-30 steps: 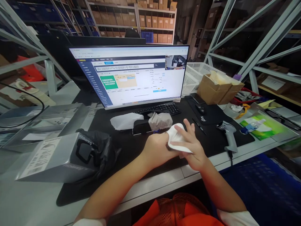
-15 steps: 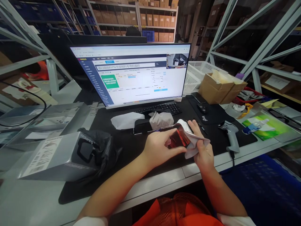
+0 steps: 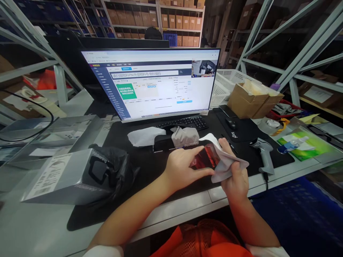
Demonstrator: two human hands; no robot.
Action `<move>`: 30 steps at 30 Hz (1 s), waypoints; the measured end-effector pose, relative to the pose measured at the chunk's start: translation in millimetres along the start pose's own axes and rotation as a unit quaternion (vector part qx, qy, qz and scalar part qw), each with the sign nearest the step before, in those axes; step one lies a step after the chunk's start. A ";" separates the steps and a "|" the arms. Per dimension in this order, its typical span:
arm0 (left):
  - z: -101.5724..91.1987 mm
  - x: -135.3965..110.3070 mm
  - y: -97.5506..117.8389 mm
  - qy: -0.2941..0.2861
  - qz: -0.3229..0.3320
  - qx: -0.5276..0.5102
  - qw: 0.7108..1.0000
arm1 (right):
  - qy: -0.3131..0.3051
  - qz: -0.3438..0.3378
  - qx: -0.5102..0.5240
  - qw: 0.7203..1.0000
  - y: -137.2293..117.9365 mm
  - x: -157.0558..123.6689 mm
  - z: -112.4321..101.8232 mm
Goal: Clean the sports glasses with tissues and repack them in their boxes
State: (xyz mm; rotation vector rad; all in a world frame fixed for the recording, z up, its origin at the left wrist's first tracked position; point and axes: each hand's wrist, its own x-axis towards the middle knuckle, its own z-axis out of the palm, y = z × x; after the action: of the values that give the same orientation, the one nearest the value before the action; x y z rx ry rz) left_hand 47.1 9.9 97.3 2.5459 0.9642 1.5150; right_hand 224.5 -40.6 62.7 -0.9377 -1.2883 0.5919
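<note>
Far L, the box [image 3: 66, 178] lies on the worktop [image 3: 34, 228], black bag [image 3: 124, 173] against its R end; no change vs 1 s ago. Then the white pouch [image 3: 144, 136] and grey pouch [image 3: 184, 136], same spots. L hand [image 3: 178, 163] grips the red piece [image 3: 209, 156] (prob. a lens) btwn thumb and index, above the worktop; 1 s ago cloth hid it, now the shiny face shows. Cloth [image 3: 227, 165] overlaps its R end; can't tell if touching. R hand [image 3: 238, 181], fingers splayed 1 s ago, now pinches the cloth under its thumb. Piece is only part uncovered, so work w/ the cloth looks unfinished. Further R, scanner [image 3: 264, 156] lies apart.
</note>
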 end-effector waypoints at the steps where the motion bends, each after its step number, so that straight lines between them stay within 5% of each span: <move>1: -0.1 -0.2 0.1 0.004 0.002 -0.002 1.000 | 0.012 0.003 0.010 1.000 0.8 -0.7 0.3; 17: -3.8 3.6 4.0 -0.013 -0.018 -0.015 1.000 | 0.145 0.106 0.169 0.969 17.6 1.3 -1.7; 24: -2.1 3.7 2.5 -0.021 0.000 -0.023 1.000 | 0.195 0.272 0.308 0.891 4.2 12.7 -1.5; 30: 0.2 1.2 1.5 -0.025 0.026 -0.020 0.999 | 0.154 0.293 0.355 0.874 -4.0 20.5 -0.8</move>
State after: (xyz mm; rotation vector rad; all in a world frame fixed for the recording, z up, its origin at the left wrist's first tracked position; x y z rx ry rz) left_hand 48.3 9.4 98.6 2.5875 0.8617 1.4587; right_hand 229.2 -26.1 77.0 -0.7357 -0.3991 1.2322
